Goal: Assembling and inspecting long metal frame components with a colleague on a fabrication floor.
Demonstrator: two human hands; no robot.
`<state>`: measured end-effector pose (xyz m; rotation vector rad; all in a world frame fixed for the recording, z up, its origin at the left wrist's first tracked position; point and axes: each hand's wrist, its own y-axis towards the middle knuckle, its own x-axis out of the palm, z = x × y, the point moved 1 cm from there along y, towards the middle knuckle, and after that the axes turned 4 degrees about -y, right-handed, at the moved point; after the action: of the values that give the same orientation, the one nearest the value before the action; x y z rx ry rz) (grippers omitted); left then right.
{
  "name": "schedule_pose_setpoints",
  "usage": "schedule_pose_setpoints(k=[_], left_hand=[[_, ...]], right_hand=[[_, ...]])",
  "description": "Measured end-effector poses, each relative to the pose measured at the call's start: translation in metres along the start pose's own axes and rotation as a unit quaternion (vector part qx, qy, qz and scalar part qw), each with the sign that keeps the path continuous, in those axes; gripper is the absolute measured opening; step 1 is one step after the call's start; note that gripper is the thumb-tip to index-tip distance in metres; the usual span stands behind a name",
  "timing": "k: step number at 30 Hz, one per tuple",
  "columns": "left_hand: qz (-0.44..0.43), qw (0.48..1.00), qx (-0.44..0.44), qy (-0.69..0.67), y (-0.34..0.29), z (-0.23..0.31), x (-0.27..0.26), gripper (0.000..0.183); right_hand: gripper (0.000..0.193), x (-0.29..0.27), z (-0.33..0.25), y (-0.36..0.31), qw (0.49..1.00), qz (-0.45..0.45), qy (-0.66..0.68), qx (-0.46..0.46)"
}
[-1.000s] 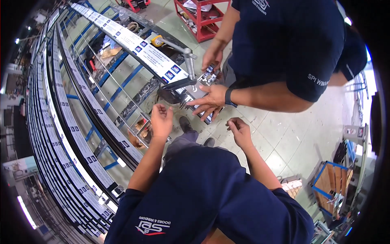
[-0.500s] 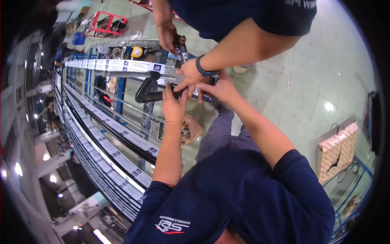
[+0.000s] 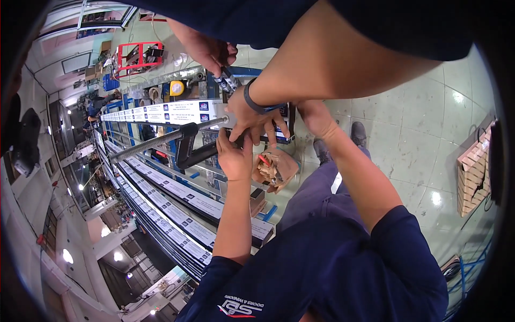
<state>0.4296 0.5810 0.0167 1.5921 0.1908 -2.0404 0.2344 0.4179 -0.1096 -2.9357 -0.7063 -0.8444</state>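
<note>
My left hand (image 3: 234, 160) has its fingers and thumb closed around the lower bar of a black screw clamp (image 3: 185, 150). The clamp's long threaded rod (image 3: 155, 144) slants up to a long profile (image 3: 161, 112) wrapped in white printed film. My right hand (image 3: 317, 121) is at the profile's right end; its fingertips are hidden behind a co-worker's forearm. That person's hand (image 3: 252, 121), with a dark wristband (image 3: 252, 96), lies spread on the profile end between my hands. Their other hand (image 3: 212, 53) holds a small dark tool (image 3: 228, 80) I cannot make out.
A yellow tape measure (image 3: 176, 88) lies on the blue rack beyond the profile. More film-wrapped profiles (image 3: 177, 201) run along the left. Below my left hand stands an open cardboard box (image 3: 284, 169) with scraps. A red metal frame (image 3: 140, 58) is far left.
The co-worker's arm has come lower and nearer. My right hand has shifted right, away from the fingers it was touching. The clamp's rod is tilted more, and my left hand stays at the clamp.
</note>
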Motion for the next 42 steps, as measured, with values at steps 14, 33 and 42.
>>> schedule_pose_setpoints(k=[14,33,42], left_hand=[[0.021,1.000,0.000,0.005,-0.011,-0.016,-0.001,0.077],[0.009,0.998,0.017,0.063,-0.002,0.018,-0.004,0.083],[0.007,0.999,-0.006,0.046,0.000,-0.003,-0.013,0.071]], right_hand=[[0.052,0.041,0.030,0.092,0.952,-0.165,-0.184,0.180],[0.053,0.071,-0.006,-0.034,0.912,0.083,-0.397,-0.069],[0.081,0.104,-0.017,-0.028,0.881,0.159,-0.445,-0.022]])
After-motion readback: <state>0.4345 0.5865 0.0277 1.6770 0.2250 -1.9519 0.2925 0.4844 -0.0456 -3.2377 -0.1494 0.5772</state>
